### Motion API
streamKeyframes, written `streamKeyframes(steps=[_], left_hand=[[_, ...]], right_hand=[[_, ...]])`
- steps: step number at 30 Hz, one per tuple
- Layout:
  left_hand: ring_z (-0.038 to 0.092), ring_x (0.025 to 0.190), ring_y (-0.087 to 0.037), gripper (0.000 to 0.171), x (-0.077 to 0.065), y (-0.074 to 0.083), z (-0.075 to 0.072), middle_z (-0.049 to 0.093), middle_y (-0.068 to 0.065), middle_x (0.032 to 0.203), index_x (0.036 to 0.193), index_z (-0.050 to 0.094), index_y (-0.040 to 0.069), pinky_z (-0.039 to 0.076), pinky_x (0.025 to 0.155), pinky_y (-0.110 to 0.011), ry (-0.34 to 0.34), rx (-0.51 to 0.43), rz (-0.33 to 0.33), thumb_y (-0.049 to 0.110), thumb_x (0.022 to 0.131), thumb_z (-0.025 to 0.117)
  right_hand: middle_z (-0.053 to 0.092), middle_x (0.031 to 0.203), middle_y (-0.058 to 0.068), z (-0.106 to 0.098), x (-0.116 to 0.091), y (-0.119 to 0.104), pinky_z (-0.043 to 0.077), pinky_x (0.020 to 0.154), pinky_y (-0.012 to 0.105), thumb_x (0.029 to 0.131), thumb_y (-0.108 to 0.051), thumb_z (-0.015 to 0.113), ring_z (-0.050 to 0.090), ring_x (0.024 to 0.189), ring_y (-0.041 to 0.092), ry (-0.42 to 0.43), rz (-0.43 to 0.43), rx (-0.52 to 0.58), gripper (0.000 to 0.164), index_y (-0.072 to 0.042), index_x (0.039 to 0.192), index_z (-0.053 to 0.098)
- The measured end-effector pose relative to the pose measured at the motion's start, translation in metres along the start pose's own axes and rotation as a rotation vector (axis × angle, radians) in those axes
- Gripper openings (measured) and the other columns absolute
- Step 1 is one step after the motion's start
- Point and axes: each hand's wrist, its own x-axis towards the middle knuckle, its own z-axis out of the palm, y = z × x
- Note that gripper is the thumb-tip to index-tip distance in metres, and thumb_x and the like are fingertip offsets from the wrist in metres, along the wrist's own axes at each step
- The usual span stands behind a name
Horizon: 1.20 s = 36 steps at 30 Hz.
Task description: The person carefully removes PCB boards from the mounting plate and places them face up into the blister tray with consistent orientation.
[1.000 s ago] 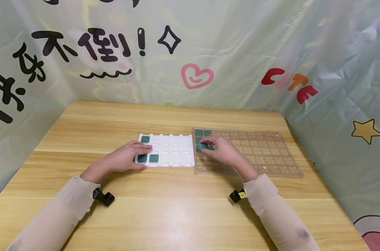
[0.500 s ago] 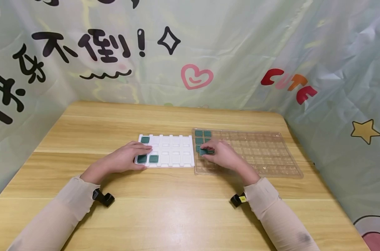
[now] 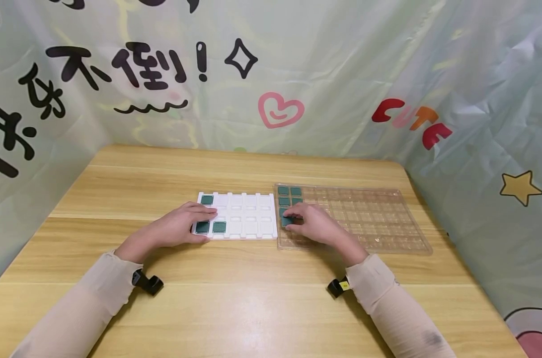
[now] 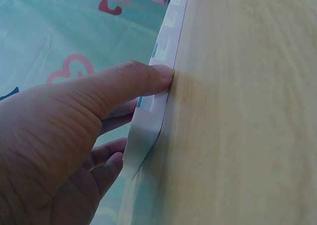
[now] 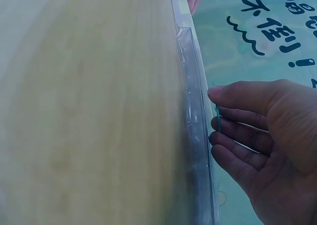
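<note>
The left hand [image 3: 180, 224] grips a white compartment tray [image 3: 251, 227] at its nine o'clock end; the right hand [image 3: 314, 224] pinches a thin green square chip [image 3: 286, 221] over a clear plastic tray [image 3: 369, 219].

Holds left forearm [image 3: 74, 308] angled toward two o'clock, right forearm [image 3: 400, 313] toward ten-thirty, both sleeved almost to the wrists [image 3: 132, 246]. Grips with left hand [image 3: 174, 226], pointing its thumb [image 4: 133, 81] and index finger toward three o'clock, well apart. Pinches with right hand [image 3: 320, 223], aimed toward ten o'clock, setting thumb tip opposite lightly bent fingers [image 5: 242, 132].
</note>
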Motion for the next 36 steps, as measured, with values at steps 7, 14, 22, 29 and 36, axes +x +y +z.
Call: streamKeyframes(steps=[7,14,22,29,36], left_hand=[[0.044,0.128,-0.038,0.063,-0.0014,0.0006,0.0011,0.054,-0.013,0.14,0.136,0.056,-0.001,0.035,0.107,-0.052,-0.002,-0.008,-0.004,0.033,0.086,0.075],[0.044,0.129,-0.038,0.065,-0.0008,0.0001,0.001,0.053,-0.013,0.141,0.136,0.056,0.0,0.034,0.107,-0.052,-0.007,-0.001,-0.011,0.036,0.086,0.075],[0.043,0.13,-0.038,0.065,0.0004,0.0011,-0.0015,0.052,-0.013,0.142,0.137,0.055,0.0,0.033,0.108,-0.052,-0.018,-0.003,-0.02,0.035,0.086,0.075],[0.043,0.129,-0.038,0.065,0.0003,-0.0001,-0.0004,0.053,-0.013,0.141,0.137,0.056,0.0,0.033,0.108,-0.052,-0.013,-0.001,-0.02,0.034,0.085,0.076],[0.043,0.13,-0.038,0.065,0.0024,0.001,-0.0022,0.053,-0.014,0.141,0.137,0.055,-0.001,0.033,0.108,-0.052,-0.014,-0.004,-0.012,0.034,0.086,0.075]], right_hand=[[0.066,0.116,0.002,0.0028,0.0004,0.0003,0.052,0.084,0.035,0.09,-0.024,0.074,0.061,0.099,0.016,-0.024,-0.014,0.008,0.032,-0.012,0.119,0.07],[0.066,0.116,0.001,0.0037,0.0026,-0.0001,0.052,0.083,0.034,0.089,-0.025,0.074,0.061,0.097,0.015,-0.039,-0.004,0.01,0.032,-0.013,0.119,0.07],[0.066,0.118,0.002,0.0015,0.0052,0.0,0.051,0.088,0.038,0.089,-0.027,0.074,0.061,0.104,0.019,-0.062,0.014,0.009,0.034,-0.013,0.12,0.07],[0.065,0.121,0.003,0.0008,0.0065,-0.0011,0.049,0.092,0.04,0.089,-0.028,0.074,0.06,0.109,0.021,-0.078,0.035,0.025,0.035,-0.013,0.121,0.069],[0.064,0.124,0.005,0.0001,0.006,-0.0004,0.048,0.094,0.042,0.09,-0.028,0.073,0.059,0.113,0.024,-0.09,0.055,0.045,0.037,-0.012,0.123,0.068]])
